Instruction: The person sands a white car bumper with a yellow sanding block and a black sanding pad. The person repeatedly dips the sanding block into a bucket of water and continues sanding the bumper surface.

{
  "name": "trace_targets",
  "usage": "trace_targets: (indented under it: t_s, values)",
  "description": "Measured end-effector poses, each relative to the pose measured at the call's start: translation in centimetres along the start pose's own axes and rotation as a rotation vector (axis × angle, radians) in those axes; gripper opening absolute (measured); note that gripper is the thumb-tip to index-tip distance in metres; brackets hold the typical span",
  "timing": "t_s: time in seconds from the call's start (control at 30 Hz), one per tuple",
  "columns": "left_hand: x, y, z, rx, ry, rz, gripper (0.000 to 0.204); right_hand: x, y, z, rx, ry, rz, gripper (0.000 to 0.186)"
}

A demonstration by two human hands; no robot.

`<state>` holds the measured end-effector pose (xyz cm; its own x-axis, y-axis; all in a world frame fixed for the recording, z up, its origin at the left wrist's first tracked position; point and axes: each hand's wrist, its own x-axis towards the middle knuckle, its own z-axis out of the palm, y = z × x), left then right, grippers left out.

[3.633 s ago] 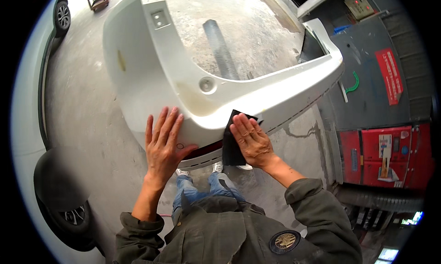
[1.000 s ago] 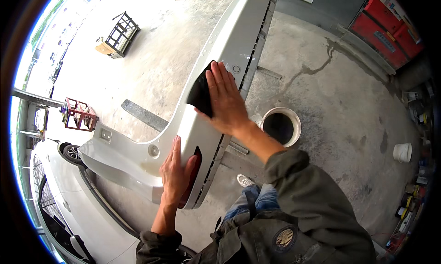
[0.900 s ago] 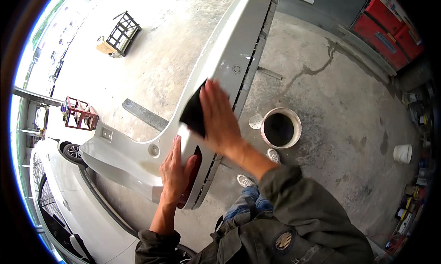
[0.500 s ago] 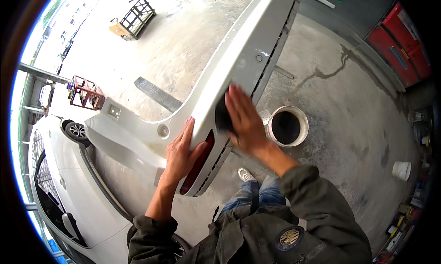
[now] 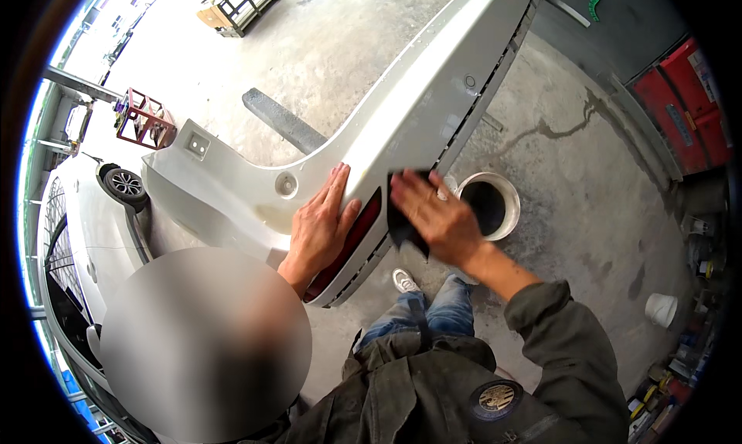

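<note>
A pale car bumper (image 5: 417,108) stretches from the lower middle to the upper right, a red reflector (image 5: 362,231) set in its near end. My left hand (image 5: 321,226) lies with outstretched fingers on the bumper's upper edge, next to the reflector. Under my right hand (image 5: 439,216) is a black sheet (image 5: 403,229) that looks like sandpaper, pressed flat against the bumper's outer face. The fingers are straight and slightly smeared by motion. Water drops dot the bumper.
A pale bucket (image 5: 511,206) with dark contents stands right of the bumper. Farther right are a small white bucket (image 5: 661,309) and a red cabinet (image 5: 676,104). On the left are a white car (image 5: 100,243) and a red metal frame (image 5: 145,119). A grey blur covers the lower left.
My right hand and the black sheet have slid along the bumper toward its near end. My left hand still rests beside the reflector. The view has shifted slightly.
</note>
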<state>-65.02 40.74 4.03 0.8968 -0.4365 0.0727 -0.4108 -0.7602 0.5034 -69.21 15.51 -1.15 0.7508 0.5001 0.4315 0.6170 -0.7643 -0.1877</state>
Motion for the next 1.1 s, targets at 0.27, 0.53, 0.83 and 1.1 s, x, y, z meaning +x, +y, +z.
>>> trace_targets:
  t_s: [0.27,0.53,0.83,1.1]
  values:
    - [-0.2,-0.1,0.1,0.002,0.018,0.000,0.054,-2.6,-1.7,0.7,0.121,-0.043,-0.081,0.049]
    - [0.1,0.4,0.0,0.015,0.031,-0.006,0.051,-1.8,-3.0,1.8,0.064,0.039,0.102,0.052]
    - [0.1,0.0,-0.1,-0.088,0.065,-0.086,0.045,0.2,11.5,-2.6,-0.092,0.032,0.070,0.078]
    - [-0.1,0.2,0.3,-0.136,0.170,-0.170,0.056,2.4,13.1,-3.2,0.114,-0.135,-0.420,0.063]
